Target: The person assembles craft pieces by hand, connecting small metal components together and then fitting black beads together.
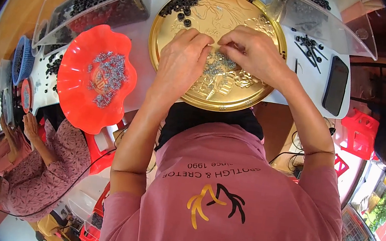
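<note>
Both hands meet over a round gold tray (pixel 156 44) with raised relief patterns. My left hand (pixel 181 61) is closed, its thumb and fingers pinched together. Facing it, my right hand (pixel 254 53) also pinches, fingertips close to the left ones. Whatever they hold is too small or hidden to name. Just below the fingertips lies a loose pile of small silvery metal pieces (pixel 219 65). Small black ring-like parts (pixel 183 1) are heaped along the tray's far left rim, with several strays nearby. Left of the tray, a red scalloped plate (pixel 75 75) bears more silvery pieces (pixel 109 74).
A clear bin (pixel 120 8) of black parts stands far left, another clear bin (pixel 320 25) far right. Black rod-like parts (pixel 311 50) and a dark phone (pixel 336 85) lie right of the tray. A blue basket (pixel 23 61) and a seated person (pixel 47 170) are at left.
</note>
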`<action>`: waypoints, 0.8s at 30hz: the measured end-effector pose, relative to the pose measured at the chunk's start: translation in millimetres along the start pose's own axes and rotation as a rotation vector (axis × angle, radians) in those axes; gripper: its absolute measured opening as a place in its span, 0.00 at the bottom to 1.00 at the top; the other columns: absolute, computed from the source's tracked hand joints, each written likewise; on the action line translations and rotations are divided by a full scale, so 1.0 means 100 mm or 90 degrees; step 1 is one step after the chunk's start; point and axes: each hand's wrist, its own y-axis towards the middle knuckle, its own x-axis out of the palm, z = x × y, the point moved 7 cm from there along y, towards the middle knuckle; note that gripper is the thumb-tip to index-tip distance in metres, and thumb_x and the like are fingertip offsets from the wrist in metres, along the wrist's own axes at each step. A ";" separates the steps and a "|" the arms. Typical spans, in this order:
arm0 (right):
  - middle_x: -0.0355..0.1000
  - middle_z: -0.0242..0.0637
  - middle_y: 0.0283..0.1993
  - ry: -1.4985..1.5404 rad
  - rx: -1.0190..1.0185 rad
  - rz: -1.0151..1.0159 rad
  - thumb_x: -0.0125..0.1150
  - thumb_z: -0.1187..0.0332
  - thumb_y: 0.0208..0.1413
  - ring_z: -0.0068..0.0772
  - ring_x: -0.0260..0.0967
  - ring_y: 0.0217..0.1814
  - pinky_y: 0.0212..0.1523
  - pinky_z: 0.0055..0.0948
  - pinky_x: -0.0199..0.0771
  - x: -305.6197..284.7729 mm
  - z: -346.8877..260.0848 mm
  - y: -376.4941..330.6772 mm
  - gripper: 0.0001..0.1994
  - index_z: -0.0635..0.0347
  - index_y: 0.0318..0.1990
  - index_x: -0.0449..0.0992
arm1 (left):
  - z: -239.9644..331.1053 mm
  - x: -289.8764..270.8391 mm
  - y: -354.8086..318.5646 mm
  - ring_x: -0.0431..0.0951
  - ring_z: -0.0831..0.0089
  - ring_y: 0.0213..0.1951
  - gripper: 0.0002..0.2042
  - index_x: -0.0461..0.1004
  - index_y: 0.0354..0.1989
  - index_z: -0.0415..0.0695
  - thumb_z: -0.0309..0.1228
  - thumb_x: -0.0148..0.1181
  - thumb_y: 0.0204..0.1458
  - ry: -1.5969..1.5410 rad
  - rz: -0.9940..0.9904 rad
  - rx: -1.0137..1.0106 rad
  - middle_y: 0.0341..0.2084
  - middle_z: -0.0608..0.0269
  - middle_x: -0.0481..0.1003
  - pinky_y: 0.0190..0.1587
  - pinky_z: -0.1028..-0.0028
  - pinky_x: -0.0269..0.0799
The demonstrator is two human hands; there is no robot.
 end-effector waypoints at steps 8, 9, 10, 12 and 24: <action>0.77 0.44 0.35 -0.058 0.002 -0.086 0.60 0.66 0.54 0.49 0.75 0.39 0.41 0.42 0.73 0.11 -0.05 -0.07 0.09 0.59 0.39 0.79 | -0.02 0.06 -0.06 0.80 0.52 0.38 0.09 0.77 0.41 0.38 0.26 0.61 0.53 -0.056 -0.123 -0.066 0.34 0.47 0.78 0.41 0.62 0.73; 0.77 0.43 0.34 -0.064 -0.007 -0.090 0.63 0.68 0.53 0.47 0.75 0.37 0.39 0.40 0.74 0.10 -0.07 -0.08 0.08 0.60 0.39 0.79 | -0.06 0.07 -0.08 0.81 0.54 0.37 0.09 0.77 0.42 0.38 0.26 0.61 0.54 -0.105 -0.142 -0.085 0.34 0.47 0.79 0.40 0.63 0.74; 0.77 0.43 0.34 -0.064 -0.007 -0.089 0.63 0.68 0.53 0.47 0.75 0.37 0.39 0.40 0.74 0.09 -0.09 -0.09 0.08 0.60 0.39 0.79 | -0.08 0.08 -0.10 0.82 0.56 0.36 0.09 0.76 0.43 0.37 0.27 0.61 0.54 -0.154 -0.161 -0.104 0.34 0.47 0.79 0.40 0.64 0.74; 0.78 0.43 0.35 -0.057 -0.011 -0.113 0.63 0.67 0.54 0.45 0.76 0.37 0.38 0.39 0.74 0.09 -0.11 -0.11 0.08 0.59 0.40 0.79 | -0.11 0.06 -0.10 0.82 0.57 0.36 0.10 0.76 0.43 0.37 0.27 0.61 0.55 -0.137 -0.149 -0.105 0.34 0.47 0.80 0.39 0.65 0.75; 0.75 0.44 0.37 -0.051 -0.016 -0.129 0.56 0.64 0.56 0.51 0.74 0.43 0.45 0.44 0.73 0.10 -0.09 -0.07 0.10 0.56 0.42 0.80 | -0.17 0.01 -0.09 0.80 0.51 0.36 0.08 0.77 0.40 0.38 0.28 0.59 0.55 -0.157 -0.082 -0.147 0.33 0.48 0.78 0.41 0.59 0.73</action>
